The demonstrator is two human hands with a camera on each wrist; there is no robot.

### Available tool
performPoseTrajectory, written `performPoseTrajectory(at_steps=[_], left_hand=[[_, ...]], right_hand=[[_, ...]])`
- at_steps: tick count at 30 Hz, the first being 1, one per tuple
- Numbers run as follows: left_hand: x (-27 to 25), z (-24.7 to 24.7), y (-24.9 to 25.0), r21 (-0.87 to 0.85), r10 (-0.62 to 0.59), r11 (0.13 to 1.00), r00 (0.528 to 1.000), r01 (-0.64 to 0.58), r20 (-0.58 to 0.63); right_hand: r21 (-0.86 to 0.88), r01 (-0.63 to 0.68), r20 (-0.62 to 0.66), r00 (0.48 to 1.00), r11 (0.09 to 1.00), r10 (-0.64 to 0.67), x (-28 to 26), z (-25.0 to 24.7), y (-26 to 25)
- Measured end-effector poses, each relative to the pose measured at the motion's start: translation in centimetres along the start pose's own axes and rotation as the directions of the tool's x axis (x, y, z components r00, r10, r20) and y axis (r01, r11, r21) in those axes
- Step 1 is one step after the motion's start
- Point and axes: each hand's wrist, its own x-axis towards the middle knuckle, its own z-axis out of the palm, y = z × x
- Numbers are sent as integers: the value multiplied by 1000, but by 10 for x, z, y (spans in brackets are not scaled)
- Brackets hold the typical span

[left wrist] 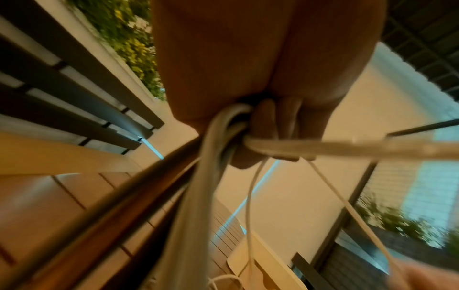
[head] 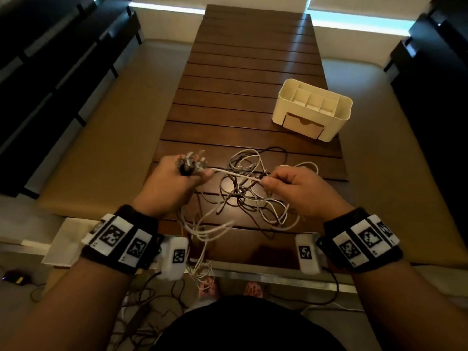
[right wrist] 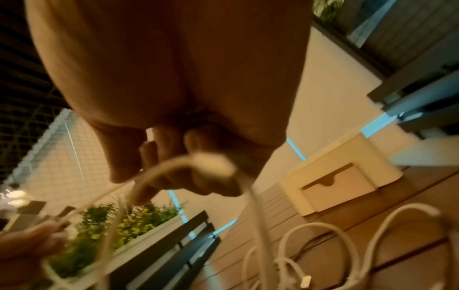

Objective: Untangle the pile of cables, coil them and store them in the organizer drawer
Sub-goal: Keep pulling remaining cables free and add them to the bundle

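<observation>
From above, our left hand [head: 177,178] holds a bunch of plugs; our right hand [head: 296,188] pinches a thin white cable [head: 235,174] over the brown wooden desk [head: 253,84]. Wrist views show fingers curled around it. It looks soft; hold near the plug.

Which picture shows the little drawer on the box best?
The head view: the drawer sits sharp and whole at the front of the cream box, shut, on the wooden table. The right wrist view shows the drawer too, closer but blurred. The left wrist view catches only a cream corner, too unclear to tell.
</observation>
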Motion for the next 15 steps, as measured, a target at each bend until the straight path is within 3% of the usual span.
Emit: performPoseTrajectory(at_steps=[4,7,9,11,15], left_hand=[[5,-9,-12,5,-27,1000,999,27,-34],[9,-2,-15,-29,-26,999,999,25,-24],[11,-2,-17,-97,-39,995,998,34,-49],[12,-4,-19,-111,-48,993,996,40,-69],[9,-5,-21,-149,-35,988,998,28,-49]], right_hand=[[5,-86,15,996,996,85,-13,1,17],[66,-213,137,970,975,202,-21,17,24],[90,-359,333,890,929,312,-26,34,32],[40,-464,510,771,885,382,-31,54,45],[-76,-511,686,597,856,417,-38,87,77]])
